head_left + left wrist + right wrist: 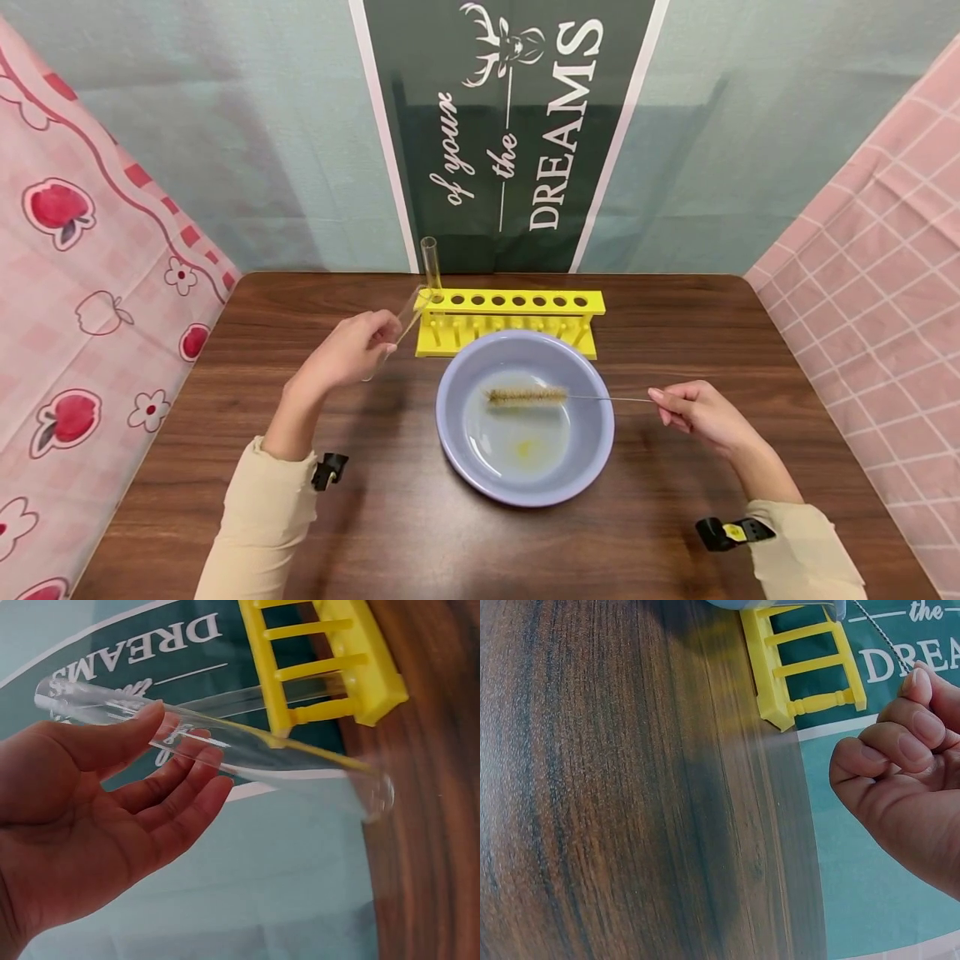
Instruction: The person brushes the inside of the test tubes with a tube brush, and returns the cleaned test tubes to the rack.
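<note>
My left hand (352, 350) pinches a clear glass test tube (262, 754) between thumb and fingertips, left of the basin. The tube is tilted, and its top end overlaps the yellow rack's left end in the head view. On the right, my right hand (701, 412) pinches the thin twisted wire handle (618, 399) of a test tube brush. The brush's tan bristles (527, 397) are over the lavender basin (450, 433), which holds some liquid with a yellowish patch. In the right wrist view only the wire (885, 639) shows; the bristles are out of sight.
Behind the basin stands a yellow test tube rack (517, 302) with a row of holes. Another clear test tube (431, 258) stands upright in its leftmost hole. A dark wood table (375, 533) lies underneath, with printed cloths hanging at the back and both sides.
</note>
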`<state>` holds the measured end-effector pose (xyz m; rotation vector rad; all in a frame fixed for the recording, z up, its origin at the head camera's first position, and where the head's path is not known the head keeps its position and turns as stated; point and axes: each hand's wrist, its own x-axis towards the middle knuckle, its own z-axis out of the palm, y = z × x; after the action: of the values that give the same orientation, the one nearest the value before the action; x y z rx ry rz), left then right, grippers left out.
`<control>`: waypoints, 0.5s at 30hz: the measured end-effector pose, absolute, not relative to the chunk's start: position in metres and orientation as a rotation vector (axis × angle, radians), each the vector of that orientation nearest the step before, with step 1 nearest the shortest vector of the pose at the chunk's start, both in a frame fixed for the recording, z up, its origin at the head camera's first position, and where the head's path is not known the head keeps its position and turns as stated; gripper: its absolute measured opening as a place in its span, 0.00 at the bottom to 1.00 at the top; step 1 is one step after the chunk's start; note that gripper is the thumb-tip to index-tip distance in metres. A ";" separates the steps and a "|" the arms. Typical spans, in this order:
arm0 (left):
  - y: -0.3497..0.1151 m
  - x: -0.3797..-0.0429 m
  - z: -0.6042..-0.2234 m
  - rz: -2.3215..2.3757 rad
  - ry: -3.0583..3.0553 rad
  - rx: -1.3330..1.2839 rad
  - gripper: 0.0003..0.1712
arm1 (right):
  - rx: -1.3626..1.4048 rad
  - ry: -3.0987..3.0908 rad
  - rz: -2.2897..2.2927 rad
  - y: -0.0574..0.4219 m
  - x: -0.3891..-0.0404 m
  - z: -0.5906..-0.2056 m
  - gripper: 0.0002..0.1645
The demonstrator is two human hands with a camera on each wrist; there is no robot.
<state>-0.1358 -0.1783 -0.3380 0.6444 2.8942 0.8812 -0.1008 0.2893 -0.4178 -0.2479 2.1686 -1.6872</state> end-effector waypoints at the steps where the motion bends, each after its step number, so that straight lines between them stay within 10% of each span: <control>1: -0.179 -0.136 -0.341 0.865 2.890 0.661 0.07 | -0.247 2.168 -1.689 0.289 -0.101 -0.418 0.23; 15: -0.173 -0.128 -0.368 0.619 2.838 0.627 0.10 | -0.282 2.130 -1.749 0.290 -0.102 -0.416 0.23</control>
<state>-0.1278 -0.1731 -0.3680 0.6274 2.8383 0.6193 -0.1018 0.2902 -0.4165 -0.2823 2.1296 -1.7492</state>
